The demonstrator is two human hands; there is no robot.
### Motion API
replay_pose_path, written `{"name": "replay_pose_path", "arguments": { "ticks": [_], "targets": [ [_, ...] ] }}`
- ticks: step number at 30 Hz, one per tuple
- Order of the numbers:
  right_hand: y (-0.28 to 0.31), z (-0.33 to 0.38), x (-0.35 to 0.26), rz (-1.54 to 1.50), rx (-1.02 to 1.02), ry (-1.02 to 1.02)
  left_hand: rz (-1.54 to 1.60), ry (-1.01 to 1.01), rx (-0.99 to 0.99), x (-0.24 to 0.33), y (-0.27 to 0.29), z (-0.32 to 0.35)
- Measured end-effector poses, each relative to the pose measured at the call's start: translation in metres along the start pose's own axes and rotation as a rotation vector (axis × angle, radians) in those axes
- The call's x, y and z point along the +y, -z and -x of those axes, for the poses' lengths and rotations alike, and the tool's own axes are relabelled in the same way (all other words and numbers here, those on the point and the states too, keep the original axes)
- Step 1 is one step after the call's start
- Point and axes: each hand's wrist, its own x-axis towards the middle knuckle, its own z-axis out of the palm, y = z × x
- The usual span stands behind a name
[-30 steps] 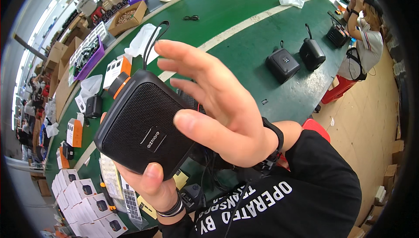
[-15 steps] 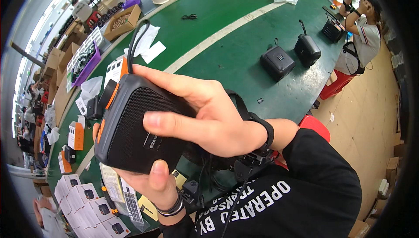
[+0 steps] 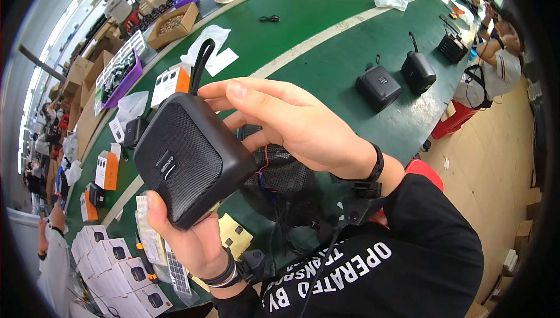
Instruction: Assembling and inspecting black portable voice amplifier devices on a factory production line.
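Bright. Ceiling lights (image 3: 70, 7) blown out at 10 o'clock, sheen on table (image 3: 412, 111) near 2:30; speaker (image 3: 189, 149) sharp, fisheye-bent edges, dark corners.

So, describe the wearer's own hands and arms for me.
Both hands are ungloved. The left hand has dark wristbands, one pale-edged, at its wrist; the right hand has a single black wristband. Plain black sleeves cover the upper arms.

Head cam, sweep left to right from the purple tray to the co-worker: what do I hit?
Purple tray → held black speaker → right hand → boxy black speaker → second table speaker → black device with a handle → co-worker.
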Motion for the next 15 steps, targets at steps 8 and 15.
{"name": "replay_pose_path", "arguments": {
  "ticks": [8, 15],
  "targets": [
    [-0.006, -0.003, 0.006, 0.034, 0.016, -0.080, 0.244, 0.263, -0.019, 0.021, -0.004, -0.006],
    [-0.004, -0.010, 0.017, 0.029, 0.005, -0.098, 0.382, 0.343, -0.042, 0.022, 0.002, -0.011]
  ]
}}
